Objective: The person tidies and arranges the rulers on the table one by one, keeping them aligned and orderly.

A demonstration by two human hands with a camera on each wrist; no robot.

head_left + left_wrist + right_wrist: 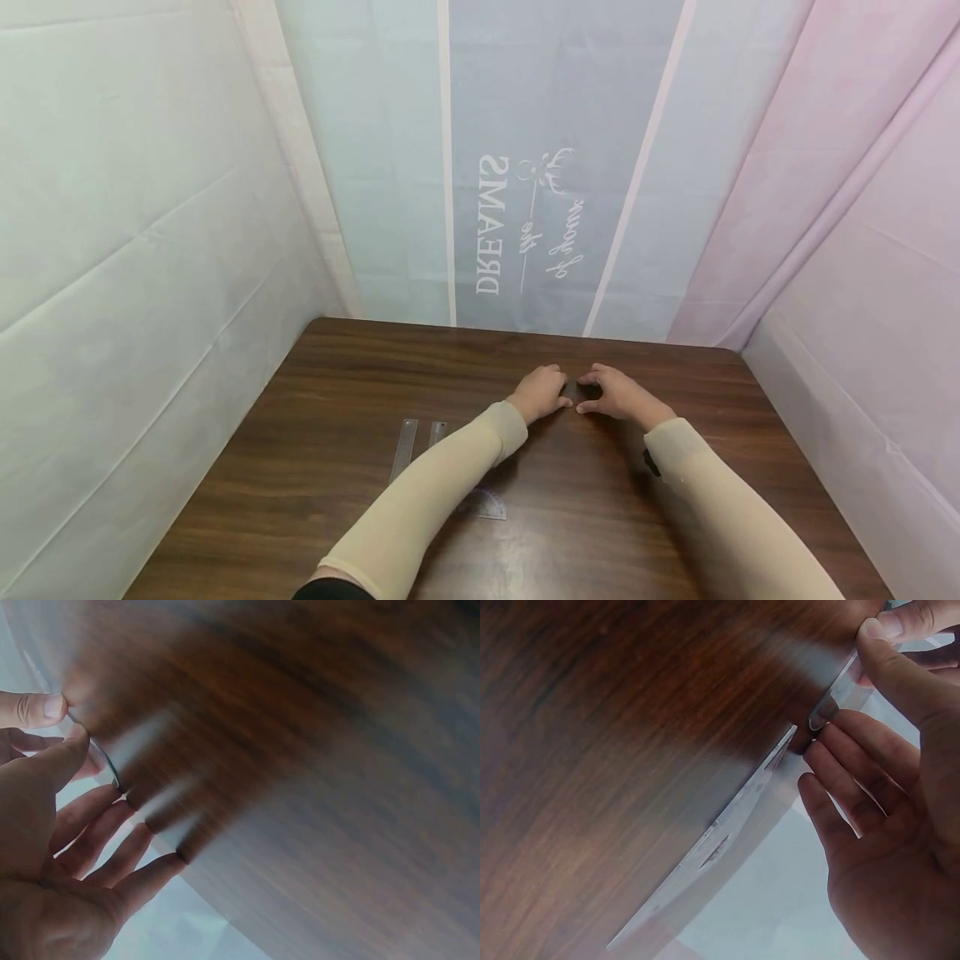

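Observation:
A small, thin, see-through piece [572, 390] lies between my hands near the far side of the table. Its edge looks curved in the left wrist view, and its exact kind cannot be told. On its left side, the thumb and fingers of my left hand [542, 393] curl and grip it. From the right, my right hand [618, 396] grips it between thumb and fingertips. In the right wrist view, the see-through piece [840, 694] has a rounded end, and the two thumbs nearly meet. Fingers cover part of it.
Two clear rulers [405, 446] lie side by side left of my left forearm, which partly hides one. A clear protractor [487, 504] shows beyond that sleeve. Another flat clear plastic piece [720, 832] lies on the wooden table [585, 517]. Hanging cloth [517, 100] surrounds the table.

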